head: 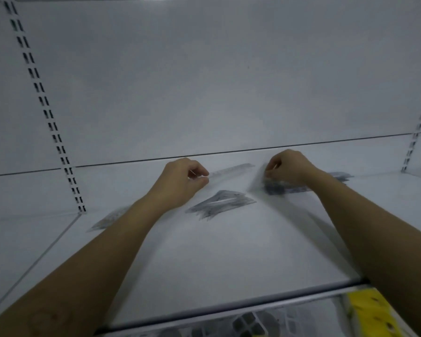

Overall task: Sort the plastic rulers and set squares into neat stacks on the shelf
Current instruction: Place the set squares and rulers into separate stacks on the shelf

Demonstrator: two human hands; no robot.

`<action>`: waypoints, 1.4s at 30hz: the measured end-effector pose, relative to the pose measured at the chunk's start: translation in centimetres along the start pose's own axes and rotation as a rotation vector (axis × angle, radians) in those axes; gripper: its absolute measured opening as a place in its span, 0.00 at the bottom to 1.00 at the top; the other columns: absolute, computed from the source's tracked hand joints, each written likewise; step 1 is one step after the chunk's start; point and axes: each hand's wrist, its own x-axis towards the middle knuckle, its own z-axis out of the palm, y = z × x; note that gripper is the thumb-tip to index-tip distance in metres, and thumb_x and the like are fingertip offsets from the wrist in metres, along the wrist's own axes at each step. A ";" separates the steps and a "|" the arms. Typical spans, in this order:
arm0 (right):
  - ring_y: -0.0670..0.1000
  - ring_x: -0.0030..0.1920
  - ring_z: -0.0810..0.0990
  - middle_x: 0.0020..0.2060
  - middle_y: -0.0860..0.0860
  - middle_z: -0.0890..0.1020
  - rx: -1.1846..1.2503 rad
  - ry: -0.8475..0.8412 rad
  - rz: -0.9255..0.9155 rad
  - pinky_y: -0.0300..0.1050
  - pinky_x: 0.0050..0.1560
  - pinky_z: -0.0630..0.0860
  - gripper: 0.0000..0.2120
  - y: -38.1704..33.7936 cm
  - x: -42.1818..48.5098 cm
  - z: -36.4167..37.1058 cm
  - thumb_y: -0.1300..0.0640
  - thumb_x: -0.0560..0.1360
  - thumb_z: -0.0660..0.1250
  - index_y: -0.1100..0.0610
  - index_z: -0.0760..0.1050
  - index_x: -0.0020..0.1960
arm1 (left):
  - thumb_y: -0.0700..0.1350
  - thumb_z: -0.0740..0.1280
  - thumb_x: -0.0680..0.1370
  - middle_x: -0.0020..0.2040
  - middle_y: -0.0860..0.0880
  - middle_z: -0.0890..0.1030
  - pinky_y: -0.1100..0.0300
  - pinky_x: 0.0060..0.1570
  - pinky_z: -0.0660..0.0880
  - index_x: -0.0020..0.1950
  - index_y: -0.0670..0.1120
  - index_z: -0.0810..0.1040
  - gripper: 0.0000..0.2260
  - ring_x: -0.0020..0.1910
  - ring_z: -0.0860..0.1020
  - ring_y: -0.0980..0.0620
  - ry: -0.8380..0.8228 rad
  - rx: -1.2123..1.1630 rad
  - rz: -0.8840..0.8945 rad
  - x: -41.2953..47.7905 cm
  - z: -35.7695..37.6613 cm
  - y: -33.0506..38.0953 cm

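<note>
No legible text anywhere; graduations on the clear rulers [231, 170] only a blurred grey smear.

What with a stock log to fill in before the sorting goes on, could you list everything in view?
shelf: one, white, across the middle
back panel: one, white, behind the shelf
uprights: two, white and slotted, at the left and right edges
ruler: one, clear, near the back of the shelf
middle pile: one, clear set squares, between the arms
left pile: one, clear, blurred, beside the left forearm
right pile: one, clear and dark, blurred, under the right hand
far pile: one, clear, behind the right wrist
yellow pack: one, lower level, bottom right
left hand: pinches the ruler's end
right hand: fingers curled over the right pile, grip unclear
</note>
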 end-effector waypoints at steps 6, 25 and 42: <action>0.53 0.41 0.79 0.38 0.53 0.84 0.054 0.154 0.111 0.42 0.44 0.73 0.08 5.8 1.1 -3.2 0.54 0.74 0.67 0.57 0.83 0.43 | 0.47 0.70 0.75 0.47 0.53 0.79 0.64 0.50 0.73 0.48 0.51 0.82 0.03 0.46 0.76 0.58 -0.064 -0.010 0.065 3.2 5.0 3.9; 0.56 0.53 0.79 0.52 0.53 0.83 -0.090 0.372 0.183 0.46 0.53 0.74 0.12 9.5 0.6 -3.8 0.55 0.76 0.61 0.54 0.81 0.54 | 0.47 0.64 0.77 0.46 0.49 0.81 0.54 0.47 0.72 0.52 0.50 0.83 0.08 0.46 0.75 0.48 -0.121 0.242 0.405 10.0 18.7 11.1; 0.53 0.64 0.70 0.65 0.51 0.72 -0.323 0.040 -0.319 0.49 0.65 0.66 0.26 -0.2 -1.9 0.9 0.42 0.76 0.63 0.49 0.66 0.71 | 0.55 0.65 0.76 0.64 0.51 0.74 0.55 0.64 0.67 0.67 0.50 0.71 0.21 0.62 0.71 0.51 -0.176 0.333 0.189 4.3 7.0 4.1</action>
